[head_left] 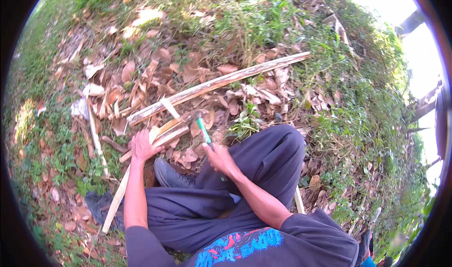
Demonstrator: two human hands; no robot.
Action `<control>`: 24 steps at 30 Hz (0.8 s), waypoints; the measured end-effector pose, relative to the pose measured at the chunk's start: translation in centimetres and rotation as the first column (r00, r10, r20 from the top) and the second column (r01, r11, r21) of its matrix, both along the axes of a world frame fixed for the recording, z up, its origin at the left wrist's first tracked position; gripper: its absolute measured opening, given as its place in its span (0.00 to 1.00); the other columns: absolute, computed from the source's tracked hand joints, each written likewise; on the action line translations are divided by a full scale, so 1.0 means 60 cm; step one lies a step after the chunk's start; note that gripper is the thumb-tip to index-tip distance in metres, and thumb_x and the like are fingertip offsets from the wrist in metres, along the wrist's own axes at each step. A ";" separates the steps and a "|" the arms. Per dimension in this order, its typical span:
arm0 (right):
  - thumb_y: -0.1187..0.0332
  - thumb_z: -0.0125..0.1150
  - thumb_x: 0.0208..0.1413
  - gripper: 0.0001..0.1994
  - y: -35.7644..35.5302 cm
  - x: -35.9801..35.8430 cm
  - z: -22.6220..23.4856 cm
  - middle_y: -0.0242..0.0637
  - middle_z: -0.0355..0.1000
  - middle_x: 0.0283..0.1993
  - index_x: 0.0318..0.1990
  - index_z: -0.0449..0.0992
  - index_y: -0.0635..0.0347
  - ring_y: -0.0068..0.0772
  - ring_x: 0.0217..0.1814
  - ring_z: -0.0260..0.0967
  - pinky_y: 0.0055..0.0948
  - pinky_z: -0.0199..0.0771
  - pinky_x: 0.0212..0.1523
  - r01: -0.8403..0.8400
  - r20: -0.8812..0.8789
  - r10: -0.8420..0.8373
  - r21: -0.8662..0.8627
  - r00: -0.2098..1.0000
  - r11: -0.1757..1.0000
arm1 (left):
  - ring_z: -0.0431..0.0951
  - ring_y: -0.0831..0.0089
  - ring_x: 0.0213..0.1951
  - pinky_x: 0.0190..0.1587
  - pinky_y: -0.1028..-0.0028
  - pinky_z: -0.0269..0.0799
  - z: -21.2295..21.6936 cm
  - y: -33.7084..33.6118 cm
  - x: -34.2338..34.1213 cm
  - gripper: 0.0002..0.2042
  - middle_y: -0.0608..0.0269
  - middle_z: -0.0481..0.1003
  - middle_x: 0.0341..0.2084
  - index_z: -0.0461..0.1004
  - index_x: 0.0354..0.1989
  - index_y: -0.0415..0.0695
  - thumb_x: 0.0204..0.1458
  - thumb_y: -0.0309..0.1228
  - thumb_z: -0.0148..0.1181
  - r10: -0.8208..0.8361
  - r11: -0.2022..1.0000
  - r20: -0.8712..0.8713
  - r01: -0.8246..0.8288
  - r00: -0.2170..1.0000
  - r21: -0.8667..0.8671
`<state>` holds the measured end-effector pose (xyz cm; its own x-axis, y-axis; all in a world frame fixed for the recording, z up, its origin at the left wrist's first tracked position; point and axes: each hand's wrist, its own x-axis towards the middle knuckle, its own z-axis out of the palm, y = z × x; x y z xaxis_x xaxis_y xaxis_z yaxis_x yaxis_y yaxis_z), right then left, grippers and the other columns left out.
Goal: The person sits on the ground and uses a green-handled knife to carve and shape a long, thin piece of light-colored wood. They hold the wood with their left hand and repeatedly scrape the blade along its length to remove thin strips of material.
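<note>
My right hand (219,159) is closed round the dark grip of a hammer (203,128) with a green handle. The hammer's metal head is just above the far end of a wooden strip (165,138), where a short pale slat (170,108) lies close by. My left hand (142,146) holds the wood at the near end, where a long pale strip (117,199) crosses and runs back beside my left forearm. Part of that crossing is hidden under my left fingers. Whether the hammer head touches the wood, I cannot tell.
A longer weathered wooden batten (221,83) lies slantwise across dry leaves beyond my hands. A thin stick (96,137) lies at the left, near a crumpled whitish scrap (80,108). My dark shoe (172,174) and bent knee (282,142) are close to the work. Grass surrounds the leaves.
</note>
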<state>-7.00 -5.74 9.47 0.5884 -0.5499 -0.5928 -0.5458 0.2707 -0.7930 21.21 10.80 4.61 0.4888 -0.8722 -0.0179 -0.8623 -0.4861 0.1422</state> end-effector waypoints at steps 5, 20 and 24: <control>0.47 0.48 0.67 0.22 0.003 -0.001 0.021 0.28 0.63 0.18 0.32 0.68 0.58 0.21 0.16 0.62 0.26 0.65 0.16 -0.084 -0.036 0.084 0.007 0.996 0.996 | 0.73 0.51 0.46 0.47 0.55 0.71 0.012 -0.001 -0.030 0.40 0.51 0.72 0.41 0.70 0.46 0.39 0.30 0.57 0.75 0.114 0.993 -0.076 -0.117 0.991 -0.033; 0.48 0.48 0.66 0.23 0.015 -0.002 0.021 0.34 0.66 0.17 0.28 0.65 0.61 0.26 0.16 0.65 0.31 0.67 0.18 -0.166 -0.057 0.160 -0.119 0.985 0.979 | 0.74 0.54 0.46 0.48 0.58 0.72 0.022 0.023 -0.028 0.41 0.49 0.72 0.44 0.69 0.55 0.36 0.37 0.55 0.72 0.110 0.990 0.026 -0.107 0.994 -0.092; 0.48 0.49 0.66 0.22 0.017 -0.003 0.029 0.30 0.64 0.18 0.29 0.65 0.60 0.23 0.16 0.64 0.28 0.66 0.18 -0.160 -0.062 0.155 -0.092 0.986 0.983 | 0.74 0.58 0.50 0.55 0.62 0.69 0.190 -0.007 -0.020 0.23 0.49 0.73 0.47 0.72 0.52 0.34 0.46 0.30 0.63 0.176 0.840 -0.378 -0.339 0.909 -0.424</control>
